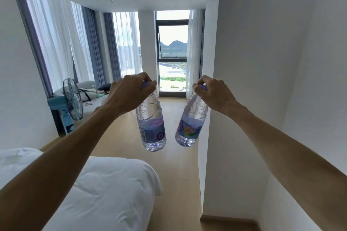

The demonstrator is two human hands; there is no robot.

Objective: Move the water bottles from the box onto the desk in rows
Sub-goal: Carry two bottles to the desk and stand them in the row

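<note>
Two clear water bottles hang in the air in front of me, each held by its cap. My left hand [129, 92] grips the top of the left bottle [151, 124], which has a purple-blue label and hangs nearly upright. My right hand [212, 93] pinches the cap of the right bottle [191, 124], whose colourful label faces me; it tilts with its base toward the left. The two bottles hang apart, over the wooden floor. Neither the box nor the desk is in view.
A bed with white bedding [105, 189] fills the lower left. A white wall corner [208, 137] stands close on the right. A blue standing fan [72, 99] and a sofa [88, 90] lie at the far left, a tall window [172, 52] straight ahead. Wooden floor [174, 165] runs between bed and wall.
</note>
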